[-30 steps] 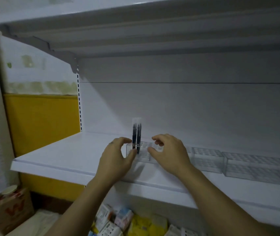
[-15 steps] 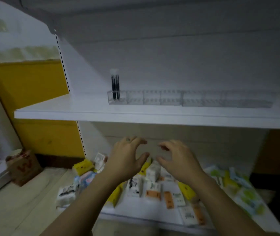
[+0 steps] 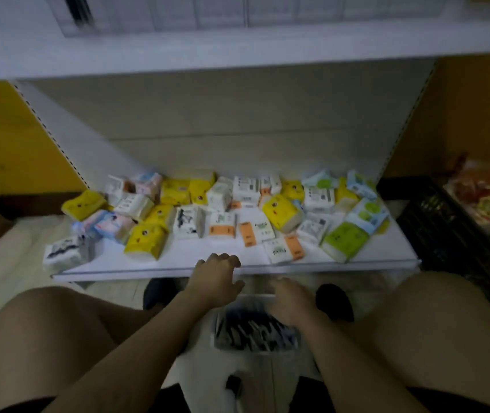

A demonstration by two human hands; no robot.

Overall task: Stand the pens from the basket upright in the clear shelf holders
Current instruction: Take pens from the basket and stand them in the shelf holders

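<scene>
Head view: left hand loosely curled and empty above the basket of pens, right hand low over them, too blurred to tell any grasp.

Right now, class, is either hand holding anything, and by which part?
The left hand hovers empty near the white basket holding dark pens. The right hand reaches over it; blur hides whether its fingers grip a pen.

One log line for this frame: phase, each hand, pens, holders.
phase: reaching for pens | left hand: empty, near basket | right hand: over pens, grip blurred | holders: top of frame, blurred
</scene>
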